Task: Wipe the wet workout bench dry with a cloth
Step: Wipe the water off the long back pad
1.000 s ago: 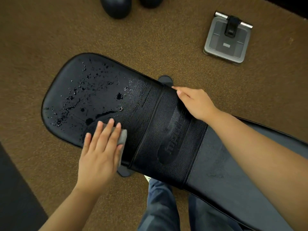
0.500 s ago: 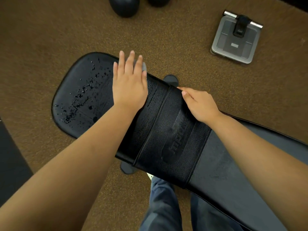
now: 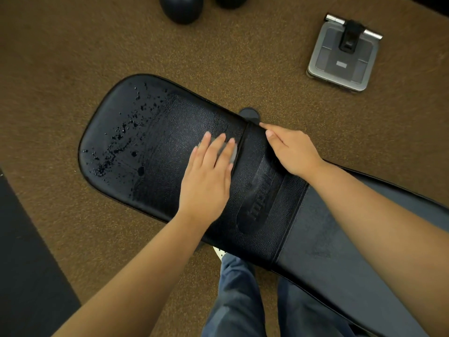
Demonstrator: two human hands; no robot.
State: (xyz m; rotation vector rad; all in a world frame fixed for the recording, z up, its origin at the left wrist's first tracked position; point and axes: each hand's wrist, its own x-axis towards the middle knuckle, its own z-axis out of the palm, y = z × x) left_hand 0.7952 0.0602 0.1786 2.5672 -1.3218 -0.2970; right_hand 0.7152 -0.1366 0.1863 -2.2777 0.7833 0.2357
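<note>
The black padded workout bench point(image 3: 170, 132) runs from the upper left to the lower right. Water droplets point(image 3: 121, 142) cover its rounded left end. My left hand point(image 3: 209, 176) lies flat on the pad beside the seam, pressing a grey cloth point(image 3: 232, 152) under its fingers; only the cloth's edge shows. My right hand point(image 3: 291, 149) rests flat on the bench's far edge by the seam, holding nothing.
Brown carpet surrounds the bench. A grey bathroom scale point(image 3: 345, 54) lies at the upper right. Two dark round weights point(image 3: 181, 8) sit at the top edge. A black mat point(image 3: 26, 276) lies at the lower left. My legs in blue trousers point(image 3: 238, 300) stand below the bench.
My left hand swept the cloth from the near edge to the far edge, then back to the middle by the seam. Fewer droplets remain near the seam. The right hand stayed put.
</note>
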